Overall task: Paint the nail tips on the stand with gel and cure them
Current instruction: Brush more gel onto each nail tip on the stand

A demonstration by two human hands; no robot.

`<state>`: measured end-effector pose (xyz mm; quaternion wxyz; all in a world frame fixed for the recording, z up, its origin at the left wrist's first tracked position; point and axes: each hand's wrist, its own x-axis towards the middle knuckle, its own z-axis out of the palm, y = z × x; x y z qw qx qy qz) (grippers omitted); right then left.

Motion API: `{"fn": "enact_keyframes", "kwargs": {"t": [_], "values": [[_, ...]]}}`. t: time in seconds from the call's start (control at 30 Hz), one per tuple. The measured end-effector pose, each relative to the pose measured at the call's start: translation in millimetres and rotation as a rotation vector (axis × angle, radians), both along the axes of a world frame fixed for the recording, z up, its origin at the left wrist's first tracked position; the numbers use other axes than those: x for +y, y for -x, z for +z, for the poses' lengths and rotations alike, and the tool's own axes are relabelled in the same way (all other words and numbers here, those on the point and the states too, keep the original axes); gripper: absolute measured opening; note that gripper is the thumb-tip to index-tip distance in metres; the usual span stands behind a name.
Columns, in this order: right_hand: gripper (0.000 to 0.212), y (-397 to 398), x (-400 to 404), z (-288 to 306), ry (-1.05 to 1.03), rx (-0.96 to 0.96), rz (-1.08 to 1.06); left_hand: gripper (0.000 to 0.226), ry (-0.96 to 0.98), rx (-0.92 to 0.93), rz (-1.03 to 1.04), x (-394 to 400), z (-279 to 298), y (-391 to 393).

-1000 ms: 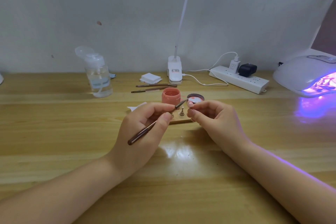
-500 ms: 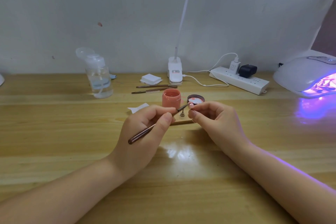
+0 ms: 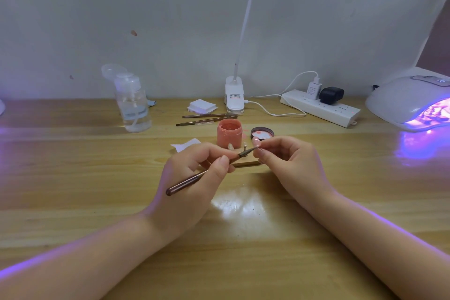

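Note:
My left hand (image 3: 194, 178) grips a brown gel brush (image 3: 187, 181) like a pen, bristles pointing right. The brush tip touches a small nail tip (image 3: 257, 145) pinched between the thumb and fingers of my right hand (image 3: 287, 161). Under both hands lies the wooden nail stand (image 3: 246, 162) with small pegs; it is mostly hidden. An open pink gel jar (image 3: 229, 134) stands just behind the stand, its lid (image 3: 262, 133) lying to the right. The curing lamp (image 3: 411, 102) glows purple at the far right.
A clear pump bottle (image 3: 132, 102) stands back left. Two spare brushes (image 3: 209, 118) and a stack of white pads (image 3: 202, 106) lie behind the jar. A desk lamp base (image 3: 234, 94), a power strip (image 3: 321, 108) and cables line the wall. A white wipe (image 3: 185, 145) lies left of the jar.
The brush tip has slid slightly down and right along the nail tip held in my right hand. Both hands otherwise stay in place.

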<state>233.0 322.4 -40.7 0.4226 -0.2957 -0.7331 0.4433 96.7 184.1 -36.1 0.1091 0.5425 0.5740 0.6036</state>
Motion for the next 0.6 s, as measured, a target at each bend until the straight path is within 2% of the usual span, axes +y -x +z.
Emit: {"fn": "enact_keyframes", "kwargs": {"t": [0.13,0.27,0.4,0.6], "values": [[0.010,0.2,-0.4,-0.1,0.015,0.005,0.013,0.024,-0.023,-0.014,0.025,-0.6,1.3,-0.4],[0.007,0.0,-0.6,0.5,0.022,0.006,0.020,0.018,-0.009,0.015,0.035,2.1,1.9,-0.8],[0.007,-0.2,-1.6,0.7,0.018,0.017,0.022,0.024,-0.033,0.011,0.003,1.3,-0.7,1.9],[0.009,0.4,-3.7,2.3,0.035,0.058,0.087,0.022,-0.053,-0.066,-0.033,2.8,-2.0,3.2]]}}
